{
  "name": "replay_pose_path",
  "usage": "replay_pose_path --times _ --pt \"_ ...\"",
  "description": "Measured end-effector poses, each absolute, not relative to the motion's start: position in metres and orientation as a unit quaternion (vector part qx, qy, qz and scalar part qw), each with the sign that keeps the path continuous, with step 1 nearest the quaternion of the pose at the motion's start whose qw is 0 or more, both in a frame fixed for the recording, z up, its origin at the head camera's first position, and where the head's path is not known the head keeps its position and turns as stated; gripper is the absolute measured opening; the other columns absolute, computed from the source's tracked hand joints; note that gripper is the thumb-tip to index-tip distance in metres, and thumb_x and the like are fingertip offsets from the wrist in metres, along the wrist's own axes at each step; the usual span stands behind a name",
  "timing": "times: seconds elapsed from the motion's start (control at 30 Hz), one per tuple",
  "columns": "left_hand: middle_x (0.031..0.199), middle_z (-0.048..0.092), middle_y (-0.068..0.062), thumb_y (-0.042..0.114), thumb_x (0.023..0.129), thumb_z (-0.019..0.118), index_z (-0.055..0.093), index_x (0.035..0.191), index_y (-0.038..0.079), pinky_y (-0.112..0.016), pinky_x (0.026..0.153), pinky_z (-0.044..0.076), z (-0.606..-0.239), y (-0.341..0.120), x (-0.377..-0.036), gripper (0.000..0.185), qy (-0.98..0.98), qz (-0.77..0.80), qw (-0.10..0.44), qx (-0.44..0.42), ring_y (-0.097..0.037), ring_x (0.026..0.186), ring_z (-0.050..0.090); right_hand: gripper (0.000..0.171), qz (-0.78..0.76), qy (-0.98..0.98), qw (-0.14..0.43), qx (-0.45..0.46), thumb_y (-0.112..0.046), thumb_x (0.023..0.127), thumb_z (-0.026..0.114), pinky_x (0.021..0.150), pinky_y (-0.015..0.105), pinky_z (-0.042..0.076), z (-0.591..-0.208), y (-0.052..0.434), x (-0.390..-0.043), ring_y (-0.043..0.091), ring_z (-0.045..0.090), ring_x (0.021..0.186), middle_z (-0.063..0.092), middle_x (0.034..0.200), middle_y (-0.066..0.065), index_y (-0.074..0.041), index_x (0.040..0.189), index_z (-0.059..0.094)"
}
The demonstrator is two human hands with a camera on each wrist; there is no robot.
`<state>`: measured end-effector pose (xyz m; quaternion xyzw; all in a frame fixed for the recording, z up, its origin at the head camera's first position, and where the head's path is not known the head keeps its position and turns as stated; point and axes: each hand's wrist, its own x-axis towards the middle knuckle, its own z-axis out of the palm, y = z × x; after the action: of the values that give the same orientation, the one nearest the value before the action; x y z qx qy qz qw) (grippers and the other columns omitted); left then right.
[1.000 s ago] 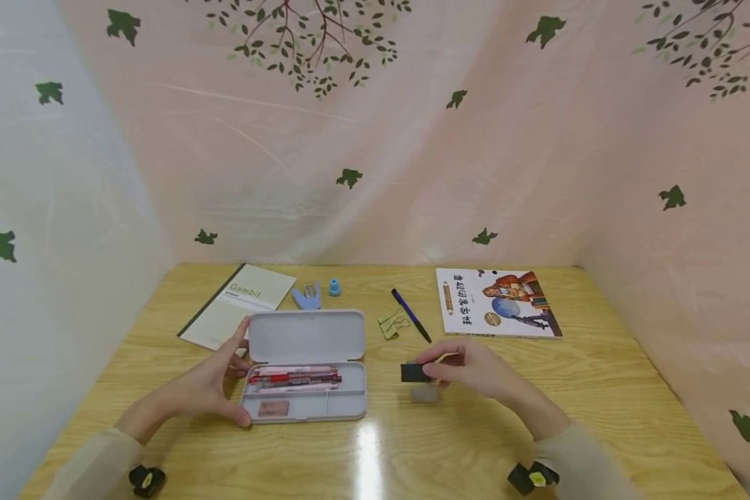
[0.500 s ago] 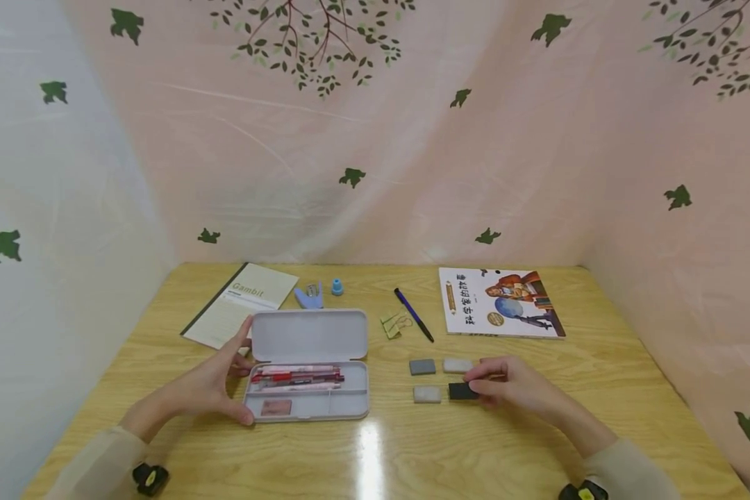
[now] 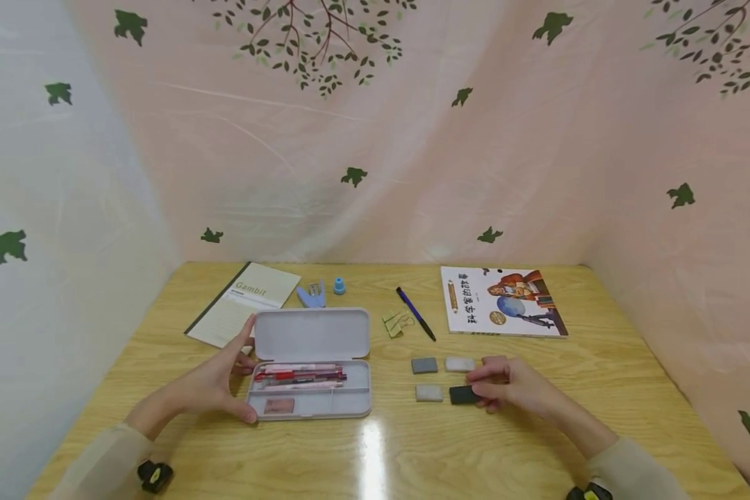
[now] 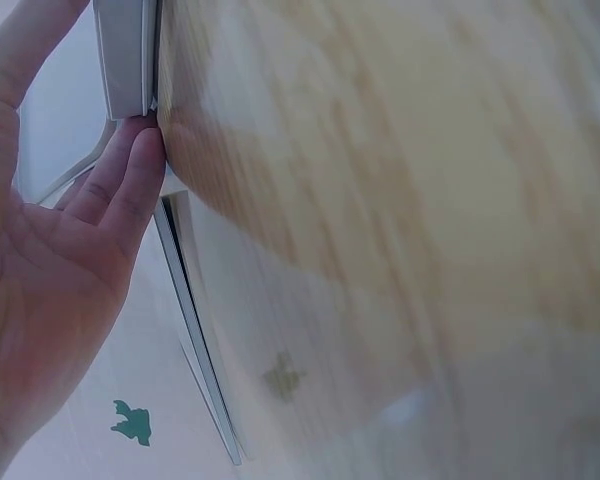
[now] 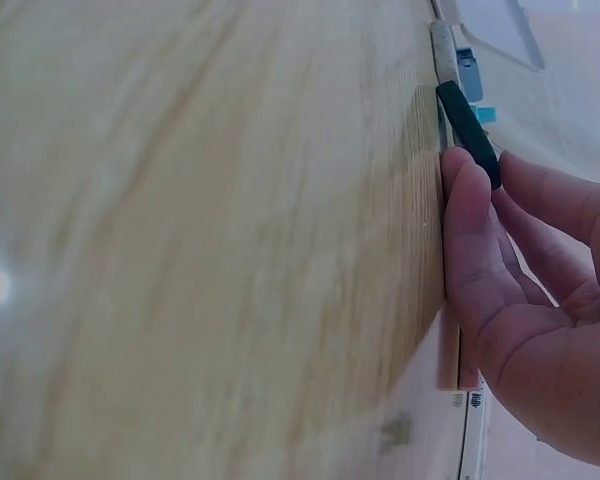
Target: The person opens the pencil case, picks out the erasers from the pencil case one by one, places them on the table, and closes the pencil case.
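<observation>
"Gambit" on notebook (image 3: 244, 303) cover, book (image 3: 501, 301) title unreadable

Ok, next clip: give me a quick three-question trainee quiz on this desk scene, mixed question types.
1. Multiple choice: what does the right hand hold? A) the blue pen B) the black eraser C) a gold binder clip
2. True or false: the pencil case lies with its lid shut.
3. Fill in: counting the one in the fingers, ____ erasers form the block right of the case.

Key
1. B. The fingers pinch the black eraser on the table; the blue pen and the binder clips lie untouched farther back.
2. False. The lid is open, pens show inside, and the left hand rests against the case's left end.
3. Four: the dark grey eraser, the white eraser, the pale grey eraser and the black one.
</observation>
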<state>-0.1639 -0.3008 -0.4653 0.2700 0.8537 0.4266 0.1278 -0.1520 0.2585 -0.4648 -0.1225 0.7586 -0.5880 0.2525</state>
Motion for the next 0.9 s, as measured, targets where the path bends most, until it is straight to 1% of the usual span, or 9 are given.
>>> replay_pose_path --times 0.1,0.2,0.27,0.43,0.53,0.63,0.7,0.8,0.9 --pt "0.148 0.031 -0.029 0.028 0.065 0.098 -0.019 0.161 0.018 -0.039 0.102 0.051 -0.467 -0.3 -0.165 0.151 0.852 0.429 0.128 0.27 -0.033 0.116 0.056 0.038 -0.587 0.759 0.251 -0.127 -0.008 0.095 0.071 0.069 0.036 0.063 -0.464 0.26 -0.152 0.026 0.074 0.083 0.054 0.13 0.04 0.016 0.123 0.063" --pt "0.149 0.031 -0.03 0.028 0.065 0.098 -0.019 0.161 0.017 -0.04 0.102 0.051 -0.468 -0.299 -0.166 0.151 0.853 0.429 0.129 0.269 -0.033 0.117 0.056 0.037 -0.587 0.761 0.249 -0.121 -0.008 0.095 0.072 0.07 0.037 0.063 -0.463 0.261 -0.152 0.025 0.073 0.084 0.04 0.14 0.044 0.015 0.123 0.063" --pt "0.149 0.03 -0.03 0.028 0.065 0.098 -0.019 0.161 0.018 -0.041 0.102 0.051 -0.468 -0.299 -0.167 0.151 0.853 0.429 0.128 0.268 -0.033 0.117 0.056 0.037 -0.586 0.764 0.247 -0.112 -0.008 0.094 0.072 0.069 0.037 0.063 -0.463 0.26 -0.151 0.025 0.073 0.084 0.035 0.144 0.044 0.014 0.122 0.064" --pt "0.149 0.031 -0.03 0.028 0.065 0.098 -0.018 0.161 0.021 -0.038 0.101 0.052 -0.468 -0.301 -0.166 0.151 0.856 0.425 0.125 0.267 -0.031 0.116 0.057 0.035 -0.586 0.771 0.232 -0.094 -0.008 0.094 0.073 0.069 0.037 0.063 -0.464 0.256 -0.15 0.022 0.071 0.084 0.049 0.136 0.036 0.012 0.122 0.065" --pt "0.147 0.032 -0.031 0.028 0.065 0.098 -0.018 0.161 0.018 -0.035 0.1 0.053 -0.467 -0.305 -0.162 0.151 0.86 0.418 0.123 0.265 -0.032 0.115 0.057 0.036 -0.603 0.76 0.227 -0.083 -0.007 0.094 0.073 0.07 0.038 0.063 -0.468 0.252 -0.149 0.021 0.072 0.086 0.048 0.136 0.033 0.014 0.122 0.064" --pt "0.147 0.033 -0.03 0.029 0.064 0.098 -0.017 0.161 0.017 -0.033 0.099 0.053 -0.466 -0.307 -0.16 0.151 0.865 0.412 0.122 0.261 -0.031 0.115 0.058 0.037 -0.616 0.752 0.224 -0.073 -0.006 0.094 0.072 0.071 0.038 0.063 -0.47 0.25 -0.149 0.023 0.072 0.089 0.042 0.14 0.033 0.016 0.122 0.063" --pt "0.147 0.033 -0.029 0.03 0.065 0.098 -0.017 0.161 0.016 -0.033 0.1 0.053 -0.466 -0.307 -0.16 0.151 0.865 0.412 0.122 0.26 -0.03 0.115 0.058 0.037 -0.612 0.756 0.222 -0.07 -0.006 0.094 0.071 0.071 0.037 0.063 -0.47 0.25 -0.149 0.025 0.073 0.09 0.048 0.138 0.033 0.016 0.123 0.063" --pt "0.148 0.034 -0.028 0.031 0.065 0.098 -0.016 0.161 0.014 -0.032 0.101 0.052 -0.466 -0.305 -0.162 0.15 0.864 0.413 0.119 0.262 -0.028 0.115 0.058 0.036 -0.592 0.773 0.219 -0.071 -0.006 0.095 0.071 0.07 0.037 0.063 -0.468 0.252 -0.15 0.026 0.072 0.088 0.063 0.123 0.027 0.013 0.124 0.063" --pt "0.148 0.034 -0.027 0.03 0.065 0.098 -0.015 0.161 0.013 -0.031 0.101 0.052 -0.467 -0.303 -0.163 0.149 0.86 0.419 0.118 0.267 -0.027 0.114 0.058 0.035 -0.576 0.785 0.216 -0.072 -0.007 0.095 0.071 0.069 0.037 0.063 -0.465 0.255 -0.15 0.026 0.071 0.086 0.07 0.112 0.022 0.012 0.123 0.064"
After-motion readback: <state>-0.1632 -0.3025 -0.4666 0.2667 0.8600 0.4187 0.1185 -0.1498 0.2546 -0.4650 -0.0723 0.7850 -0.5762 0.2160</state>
